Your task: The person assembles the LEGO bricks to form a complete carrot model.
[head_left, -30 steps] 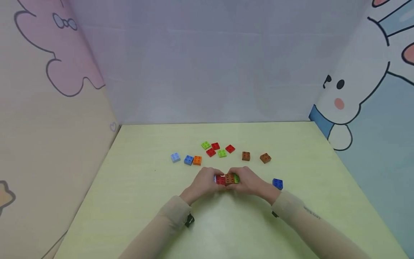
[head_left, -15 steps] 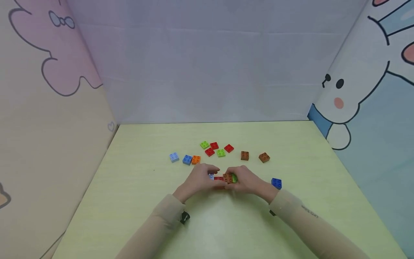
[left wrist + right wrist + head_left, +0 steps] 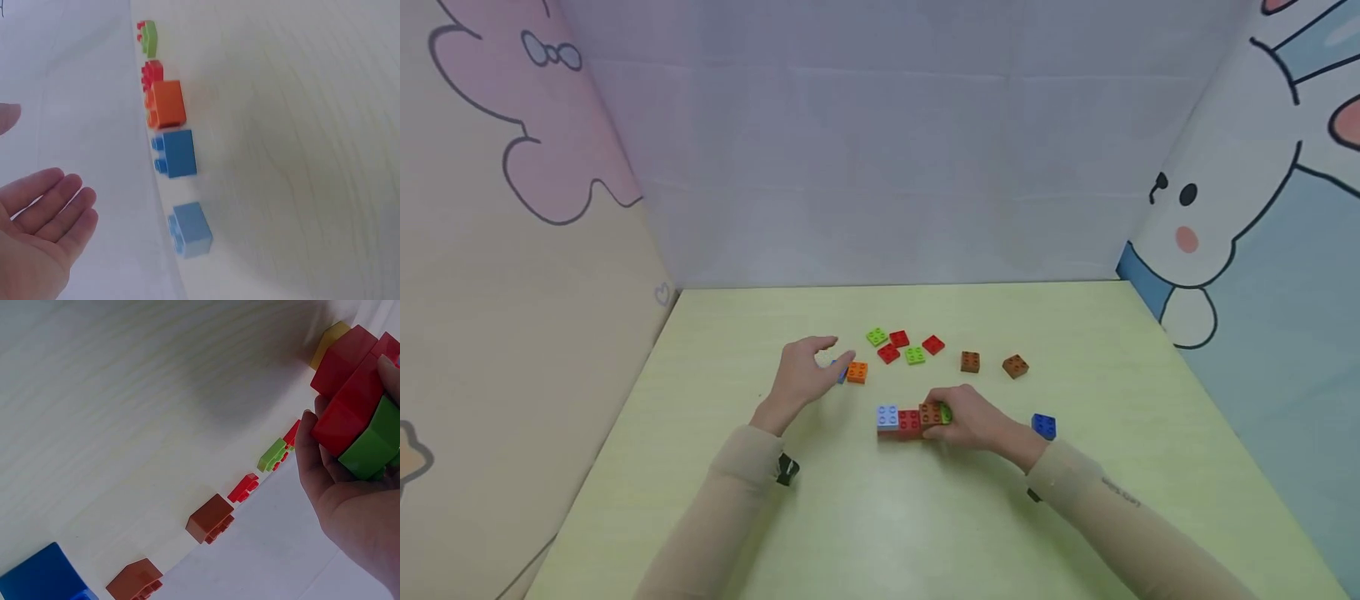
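My right hand grips the right end of a joined row of toy building bricks. Along its top sit a light blue brick, a red brick, a brown brick and a green brick, with red beneath. In the right wrist view a yellow brick shows under the red ones. My left hand is above the loose bricks at the left, fingers spread, holding nothing. Near it the left wrist view shows a loose light blue brick, a blue brick and an orange brick.
Loose red bricks and green bricks lie farther back on the table. Two brown bricks are at the back right. A dark blue brick lies beside the right forearm. Cloth walls stand behind and alongside.
My left hand has let go of the joined bricks' left end and moved left and away toward the loose bricks. The right hand has kept its grip in nearly the same place.
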Demonstrator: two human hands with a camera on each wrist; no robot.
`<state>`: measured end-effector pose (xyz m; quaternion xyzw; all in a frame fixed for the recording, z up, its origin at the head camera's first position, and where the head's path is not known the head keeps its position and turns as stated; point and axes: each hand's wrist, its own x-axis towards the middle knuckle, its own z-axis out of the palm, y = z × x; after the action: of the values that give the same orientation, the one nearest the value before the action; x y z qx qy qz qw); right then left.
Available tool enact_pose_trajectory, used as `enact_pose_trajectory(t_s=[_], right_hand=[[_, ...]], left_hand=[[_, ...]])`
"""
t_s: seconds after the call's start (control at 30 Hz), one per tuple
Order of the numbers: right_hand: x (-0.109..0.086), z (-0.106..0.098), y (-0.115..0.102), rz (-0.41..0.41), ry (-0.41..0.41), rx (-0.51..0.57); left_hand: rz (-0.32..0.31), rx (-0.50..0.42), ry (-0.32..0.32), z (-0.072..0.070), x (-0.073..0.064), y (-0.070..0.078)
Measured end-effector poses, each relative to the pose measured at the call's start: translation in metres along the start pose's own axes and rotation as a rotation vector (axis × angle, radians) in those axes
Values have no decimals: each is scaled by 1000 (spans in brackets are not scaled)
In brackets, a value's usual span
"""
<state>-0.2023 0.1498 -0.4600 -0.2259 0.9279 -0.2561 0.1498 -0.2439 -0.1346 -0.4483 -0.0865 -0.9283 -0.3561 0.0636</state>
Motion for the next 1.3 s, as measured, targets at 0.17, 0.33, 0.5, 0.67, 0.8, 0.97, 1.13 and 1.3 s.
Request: enact_pose_trajectory(t_s=[0.17,0.33,0.5,0.67,0.8,0.97,1.13,1.3], right_hand=[[0,0,0,3,1,3],[-1,-1,-2,9,3,13],[-1,-1,-3,7,3,11],[-1,0,-2,-3,5,16],[-2,0,-2,-3,4,29],[-1,1,0,-2,-2,28],[0,0,0,0,-8,22],[1,0,0,13,-11,14]], left_hand=[[-87,74,-45,-9,7,-16],[-135,125,-93,-13,13,-25],[-186,159,-143,-12,13,-35],[-238,157,-205,-6,13,-44],[-247,159,-211,-4,14,-47],[-206,180,-192,-2,12,-47],[-145,190,-186,-5,10,-37],[-68,222,-162,-10,9,-18]])
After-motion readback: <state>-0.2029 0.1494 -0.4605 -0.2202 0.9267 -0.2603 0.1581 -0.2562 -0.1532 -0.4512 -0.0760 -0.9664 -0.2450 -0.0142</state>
